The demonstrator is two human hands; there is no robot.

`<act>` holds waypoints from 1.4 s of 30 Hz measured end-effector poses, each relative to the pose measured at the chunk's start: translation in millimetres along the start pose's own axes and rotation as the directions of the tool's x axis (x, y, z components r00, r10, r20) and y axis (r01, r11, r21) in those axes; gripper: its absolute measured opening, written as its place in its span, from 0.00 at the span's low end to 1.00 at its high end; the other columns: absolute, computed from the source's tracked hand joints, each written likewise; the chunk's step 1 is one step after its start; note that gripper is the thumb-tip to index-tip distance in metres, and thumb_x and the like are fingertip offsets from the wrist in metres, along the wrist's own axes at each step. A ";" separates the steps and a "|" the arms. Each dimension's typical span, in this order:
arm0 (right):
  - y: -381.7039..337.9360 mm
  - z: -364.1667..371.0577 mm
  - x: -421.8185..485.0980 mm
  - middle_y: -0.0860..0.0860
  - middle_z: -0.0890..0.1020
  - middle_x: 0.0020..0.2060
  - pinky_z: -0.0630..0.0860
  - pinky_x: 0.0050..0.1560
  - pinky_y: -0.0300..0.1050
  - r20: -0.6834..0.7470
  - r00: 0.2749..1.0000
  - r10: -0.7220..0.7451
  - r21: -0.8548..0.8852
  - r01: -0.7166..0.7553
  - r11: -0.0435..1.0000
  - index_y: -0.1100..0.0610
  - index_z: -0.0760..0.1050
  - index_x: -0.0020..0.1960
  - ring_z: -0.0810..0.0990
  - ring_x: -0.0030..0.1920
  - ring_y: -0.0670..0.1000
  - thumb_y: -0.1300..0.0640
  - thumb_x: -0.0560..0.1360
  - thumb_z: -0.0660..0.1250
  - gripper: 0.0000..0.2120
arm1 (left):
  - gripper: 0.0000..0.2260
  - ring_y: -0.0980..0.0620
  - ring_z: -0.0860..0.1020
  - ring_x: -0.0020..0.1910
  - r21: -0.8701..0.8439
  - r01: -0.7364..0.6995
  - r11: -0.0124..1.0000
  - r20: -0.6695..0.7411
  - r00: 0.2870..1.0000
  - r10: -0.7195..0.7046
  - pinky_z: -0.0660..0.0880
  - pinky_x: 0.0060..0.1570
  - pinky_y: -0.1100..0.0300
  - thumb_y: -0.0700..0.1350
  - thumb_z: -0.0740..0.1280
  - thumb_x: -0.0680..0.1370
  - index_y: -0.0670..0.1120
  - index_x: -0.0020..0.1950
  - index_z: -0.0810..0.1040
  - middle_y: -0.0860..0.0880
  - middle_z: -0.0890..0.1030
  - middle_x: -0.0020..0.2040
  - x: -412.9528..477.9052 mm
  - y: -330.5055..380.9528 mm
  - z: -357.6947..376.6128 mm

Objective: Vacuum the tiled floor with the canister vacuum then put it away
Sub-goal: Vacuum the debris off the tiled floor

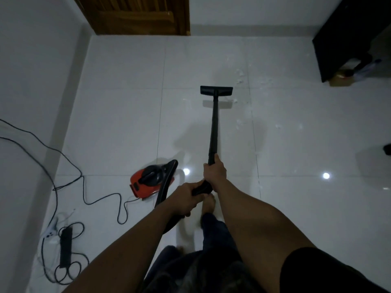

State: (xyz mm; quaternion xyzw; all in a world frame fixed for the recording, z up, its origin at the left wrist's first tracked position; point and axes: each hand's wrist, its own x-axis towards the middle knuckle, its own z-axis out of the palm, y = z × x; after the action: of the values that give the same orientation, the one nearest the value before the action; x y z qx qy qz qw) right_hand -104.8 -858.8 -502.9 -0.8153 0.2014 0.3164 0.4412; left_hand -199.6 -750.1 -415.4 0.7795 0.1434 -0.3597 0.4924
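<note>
A black vacuum wand (213,127) runs away from me to a flat floor nozzle (216,90) resting on the glossy white tiled floor (118,115). My right hand (214,173) is closed around the wand's lower end. Just behind it, my left hand (187,197) grips the thick black handle where the hose joins. The red and black canister vacuum (148,181) sits on the tiles to my left, its black hose (164,193) curving back under my left arm. White crumbs of debris (240,78) lie scattered right of the nozzle.
A black power cord (69,166) loops across the floor at left to a power strip (65,248). A wooden door (135,15) stands at the far wall. Dark furniture (347,37) fills the far right corner, with a box and bottle beneath. My bare foot (208,205) is below my hands.
</note>
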 end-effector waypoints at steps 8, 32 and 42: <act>134.3 36.0 -124.0 0.56 0.76 0.66 0.72 0.34 0.35 -0.051 0.998 0.020 0.033 -0.018 0.999 0.49 0.51 0.82 0.75 0.38 0.44 0.56 0.82 0.60 0.32 | 0.18 0.53 0.70 0.29 -0.035 0.033 0.999 0.087 0.996 -0.029 0.69 0.26 0.61 0.49 0.65 0.82 0.54 0.72 0.73 0.45 0.73 0.38 -113.3 -92.7 92.6; 450.8 27.3 -338.9 0.56 0.79 0.60 0.73 0.46 0.44 -0.078 0.971 0.225 0.139 -0.213 0.967 0.50 0.60 0.80 0.77 0.49 0.53 0.54 0.81 0.63 0.28 | 0.22 0.37 0.82 0.51 0.309 -0.043 0.950 0.343 0.937 -0.070 0.81 0.54 0.45 0.54 0.65 0.81 0.51 0.75 0.71 0.37 0.82 0.51 -280.2 -209.5 346.1; 507.5 -26.9 -341.5 0.56 0.78 0.60 0.76 0.46 0.47 -0.095 0.941 0.324 0.178 -0.304 0.936 0.50 0.60 0.79 0.78 0.52 0.56 0.54 0.80 0.64 0.30 | 0.21 0.43 0.82 0.51 0.311 -0.073 0.948 0.391 0.919 -0.057 0.80 0.49 0.59 0.52 0.65 0.82 0.48 0.74 0.71 0.46 0.82 0.47 -280.4 -183.2 414.6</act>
State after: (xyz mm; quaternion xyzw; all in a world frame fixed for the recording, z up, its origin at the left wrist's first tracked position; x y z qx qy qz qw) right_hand -649.5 -1133.5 -555.3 -0.7521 0.3810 0.3148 0.4360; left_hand -675.7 -987.7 -446.5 0.7606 -0.0222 -0.5258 0.3801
